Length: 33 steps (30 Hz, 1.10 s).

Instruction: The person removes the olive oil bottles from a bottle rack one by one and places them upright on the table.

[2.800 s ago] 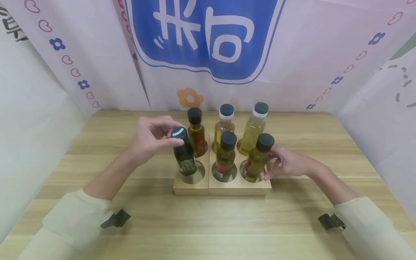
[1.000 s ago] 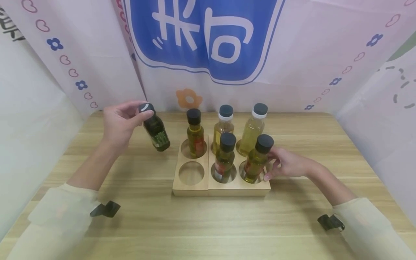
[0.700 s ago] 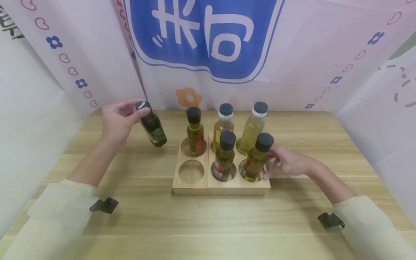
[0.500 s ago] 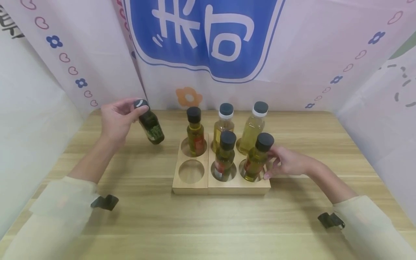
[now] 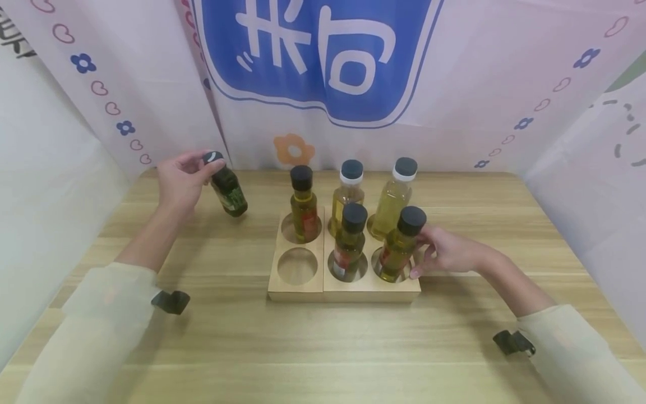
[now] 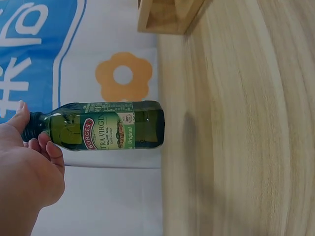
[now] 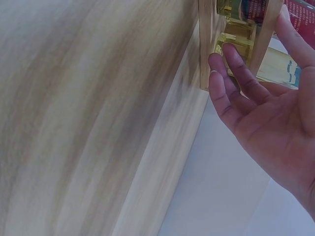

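Left hand [image 5: 179,182], far left: thumb and fingers drawn in, pinching the cap [image 5: 210,157] of a green bottle [image 5: 230,193]. Held so high, the grip leaves the olive-oil label uncovered. The bottle leans, base swung right and near; the wrist view suggests it hangs off the table [image 5: 328,348], its shadow beside the base.

Right hand [image 5: 449,251], at the right end of a wooden rack [image 5: 370,296]: thumb on the top board's edge, other fingers curled in under it at the open end. Pressure can't be told; probably a steadying hold.

Rack centre, left of that hand, two blocks side by side. Its round holes presumably keep tall bottles upright. Far row: red-label bottle [image 5: 304,219] left, white-collared bottle [image 5: 348,197] middle, pale-oil bottle [image 5: 390,210] right. Near row: near-middle bottle [image 5: 349,249], near-right bottle [image 5: 397,252], the latter just beside the right hand's fingers.
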{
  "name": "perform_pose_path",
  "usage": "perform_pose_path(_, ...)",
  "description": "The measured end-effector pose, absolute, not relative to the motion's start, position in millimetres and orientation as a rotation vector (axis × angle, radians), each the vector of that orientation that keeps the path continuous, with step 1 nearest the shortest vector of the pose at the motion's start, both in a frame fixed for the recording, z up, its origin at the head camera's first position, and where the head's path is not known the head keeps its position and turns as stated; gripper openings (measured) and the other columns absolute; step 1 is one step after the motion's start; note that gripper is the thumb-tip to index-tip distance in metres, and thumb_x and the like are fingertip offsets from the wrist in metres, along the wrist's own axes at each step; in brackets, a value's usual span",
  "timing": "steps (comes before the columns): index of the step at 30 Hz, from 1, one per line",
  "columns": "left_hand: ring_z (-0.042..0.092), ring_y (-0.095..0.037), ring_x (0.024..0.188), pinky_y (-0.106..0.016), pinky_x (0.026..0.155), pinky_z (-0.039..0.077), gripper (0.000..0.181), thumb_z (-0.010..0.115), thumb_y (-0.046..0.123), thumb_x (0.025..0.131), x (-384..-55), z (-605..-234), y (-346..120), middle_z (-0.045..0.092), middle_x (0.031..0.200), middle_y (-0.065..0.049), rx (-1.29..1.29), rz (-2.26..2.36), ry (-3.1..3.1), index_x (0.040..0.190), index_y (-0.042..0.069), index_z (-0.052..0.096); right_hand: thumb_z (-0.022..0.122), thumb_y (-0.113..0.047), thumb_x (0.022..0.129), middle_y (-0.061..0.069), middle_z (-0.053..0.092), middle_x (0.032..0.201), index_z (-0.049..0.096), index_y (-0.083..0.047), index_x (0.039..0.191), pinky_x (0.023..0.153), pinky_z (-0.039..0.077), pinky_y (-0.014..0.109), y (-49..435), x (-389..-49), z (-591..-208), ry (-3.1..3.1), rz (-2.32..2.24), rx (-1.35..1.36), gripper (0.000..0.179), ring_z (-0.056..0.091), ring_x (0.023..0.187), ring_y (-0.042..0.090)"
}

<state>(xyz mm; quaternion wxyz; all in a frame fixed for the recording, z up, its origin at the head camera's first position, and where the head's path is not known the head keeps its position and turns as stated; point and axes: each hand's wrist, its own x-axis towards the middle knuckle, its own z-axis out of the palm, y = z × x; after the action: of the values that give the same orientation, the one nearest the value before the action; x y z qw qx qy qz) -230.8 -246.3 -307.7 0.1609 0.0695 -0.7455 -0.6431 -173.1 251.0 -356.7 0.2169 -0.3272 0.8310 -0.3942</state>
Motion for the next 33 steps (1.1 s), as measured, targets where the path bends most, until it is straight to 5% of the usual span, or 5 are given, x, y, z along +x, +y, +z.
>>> perform_pose_path(6, 0.057, -0.006, 0.084, -0.012, 0.070, 0.053, 0.041, 0.085, 0.021, 0.088, -242, -314, -254, 0.063, 0.083, 0.011, 0.271, -1.762, -2.206, 0.124, 0.007, 0.071, 0.088, -0.014, 0.082, 0.023, 0.067, 0.129, 0.048, 0.008, 0.140, 0.071, 0.061, 0.034, 250, -171, -356, 2.296, -1.098, -0.891, 0.073, 0.064, 0.114, 0.035)
perform_pose_path(15, 0.057, -0.006, 0.097, -0.011, 0.080, 0.054, 0.052, 0.084, 0.025, 0.088, -251, -325, -262, 0.061, 0.104, 0.007, 0.365, -1.749, -2.245, 0.133, 0.007, 0.065, 0.089, -0.013, 0.081, 0.025, 0.065, 0.131, 0.048, 0.009, 0.141, 0.076, 0.062, 0.038, 248, -173, -357, 2.295, -1.102, -0.882, 0.076, 0.062, 0.121, 0.043)
perform_pose_path(33, 0.057, -0.006, 0.092, -0.012, 0.076, 0.055, 0.059, 0.085, 0.025, 0.087, -260, -328, -265, 0.060, 0.103, 0.007, 0.382, -1.755, -2.224, 0.138, 0.005, 0.062, 0.088, -0.013, 0.081, 0.023, 0.067, 0.129, 0.048, 0.008, 0.141, 0.069, 0.062, 0.035, 251, -173, -358, 2.289, -1.112, -0.869, 0.075, 0.064, 0.115, 0.037)
